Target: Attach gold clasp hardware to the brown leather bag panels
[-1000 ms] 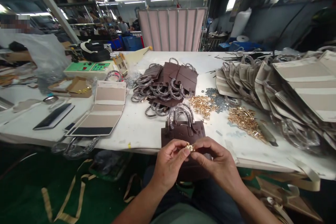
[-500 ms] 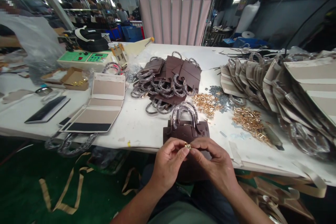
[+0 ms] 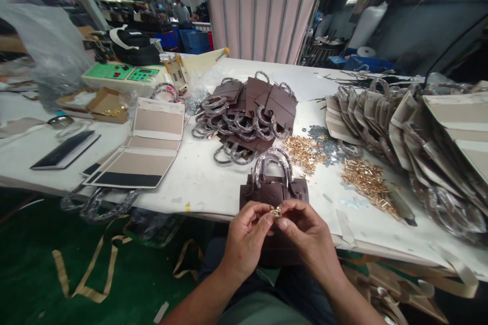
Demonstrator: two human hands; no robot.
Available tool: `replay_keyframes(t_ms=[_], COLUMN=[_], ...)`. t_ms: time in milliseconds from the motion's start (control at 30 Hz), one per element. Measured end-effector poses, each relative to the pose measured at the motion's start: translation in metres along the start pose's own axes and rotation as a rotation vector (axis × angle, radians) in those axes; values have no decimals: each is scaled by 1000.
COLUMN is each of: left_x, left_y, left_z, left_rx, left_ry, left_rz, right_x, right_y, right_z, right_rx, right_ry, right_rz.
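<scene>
Between the fingertips of both hands is a small gold metal fitting, its exact kind too small to make out. My left hand pinches it from one side, thumb against the fingers. My right hand grips it from the other side, also closed. Behind and below the hands, a dark brown handbag panel lies at the table's front edge and hangs down over it. Its two looped handles are wrapped in clear plastic and point away from me.
Brown bag panels with wrapped handles are piled mid-table. Gold hardware lies loose beside grey metal plates, with more gold pieces nearer. Beige-lined panels crowd the right. Leftward are an open lined panel and a notebook.
The view has shifted slightly, so the table's contents appear a little displaced. Both hands stay together on the gold fitting, which looks slightly turned.
</scene>
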State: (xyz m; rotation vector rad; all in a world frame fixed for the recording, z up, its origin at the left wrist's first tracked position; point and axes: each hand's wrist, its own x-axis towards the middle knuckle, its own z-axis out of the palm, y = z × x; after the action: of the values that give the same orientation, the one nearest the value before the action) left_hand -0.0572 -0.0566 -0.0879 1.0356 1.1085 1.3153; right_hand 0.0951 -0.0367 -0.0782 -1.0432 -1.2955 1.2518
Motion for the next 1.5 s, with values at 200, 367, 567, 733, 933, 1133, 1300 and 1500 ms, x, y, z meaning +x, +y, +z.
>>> replay_keyframes(t_ms=[200,367,567,733,933,1133,1300,1500], left_x=[3,8,10,13,25,48,52,55], left_y=[-12,-18,-12,1,0,-17,-23,-25], left_z=[-16,-38,-37,-28,-16,-16,-15,-15], left_rx=[324,648,333,-35,-311,-544,-604,-659], left_ry=[109,410,313,63,-220,-311,-293,-287], left_rz=[113,184,-15,-123,-315,-552,-606,-626], right_x=[8,26,32,32,34,42,48,54], right_y=[18,34,40,42,31,8,-1,2], right_z=[-6,-22,-33,-48,-63,-78,-84,-83], right_rx=[-74,-329,-322,-191,-291,-677,-814,-850], right_ry=[12,57,95,28,-6,-120,-262,-324], right_rz=[103,64,42,101,31,-320,-409,-445])
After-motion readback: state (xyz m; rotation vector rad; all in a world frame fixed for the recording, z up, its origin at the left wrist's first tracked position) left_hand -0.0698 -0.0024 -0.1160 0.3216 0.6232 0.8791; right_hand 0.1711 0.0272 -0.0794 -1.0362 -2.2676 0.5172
